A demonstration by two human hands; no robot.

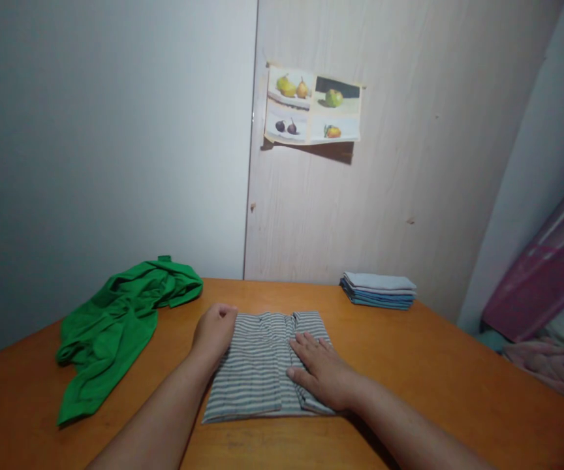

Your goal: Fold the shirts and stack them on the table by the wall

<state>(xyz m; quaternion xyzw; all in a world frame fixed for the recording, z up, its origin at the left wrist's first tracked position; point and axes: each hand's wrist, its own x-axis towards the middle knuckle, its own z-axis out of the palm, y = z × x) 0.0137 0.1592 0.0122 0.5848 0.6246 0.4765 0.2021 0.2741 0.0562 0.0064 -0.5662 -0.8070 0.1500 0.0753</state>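
A grey-and-white striped garment [255, 365] lies flat on the table, with folded layers running down its middle and right side. My left hand [215, 329] is closed at its far left edge, the fingers curled round the cloth there; the fingertips are hidden. Flat on the right part of the striped fabric rests my right hand [320, 371], its fingers stretched out and a little apart, gripping nothing.
A crumpled green garment [120, 320] lies on the left of the orange-brown table [257, 444]. Folded grey and blue cloths [378, 290] are stacked at the back right. Behind the table, fruit pictures [314, 104] hang on a panel. Pink fabric [541, 274] is at the far right.
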